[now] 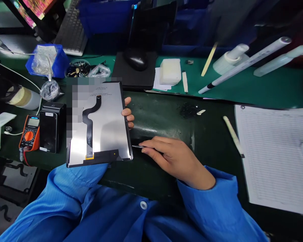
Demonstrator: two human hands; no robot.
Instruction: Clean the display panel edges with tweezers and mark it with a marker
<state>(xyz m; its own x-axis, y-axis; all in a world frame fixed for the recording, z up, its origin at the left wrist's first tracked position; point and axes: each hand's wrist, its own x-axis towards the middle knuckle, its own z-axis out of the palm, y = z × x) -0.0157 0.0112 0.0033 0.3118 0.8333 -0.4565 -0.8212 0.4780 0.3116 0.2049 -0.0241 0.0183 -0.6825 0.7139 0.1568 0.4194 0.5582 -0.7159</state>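
A tablet-sized display panel (pixel 108 117), its silvery back facing me, is held up off the bench on the left. My left hand (pixel 128 113) grips it from behind, with fingertips curled round its right edge; the palm is hidden. A black ribbon cable (pixel 90 131) runs down the panel's back to a black strip at the bottom. My right hand (pixel 170 158) pinches slim metal tweezers (pixel 138 146), whose tip is at the panel's lower right edge. Whether the tip touches the edge I cannot tell. Part of the panel's left side is blurred by blocks.
An orange multimeter (pixel 29 134) and a black phone (pixel 48 131) stand at left. Behind are a mouse (pixel 135 59), a white foam block (pixel 170 72) and a white marker (pixel 244 65). A lined paper sheet (pixel 275 151) lies at right, beside a thin stick (pixel 232 136).
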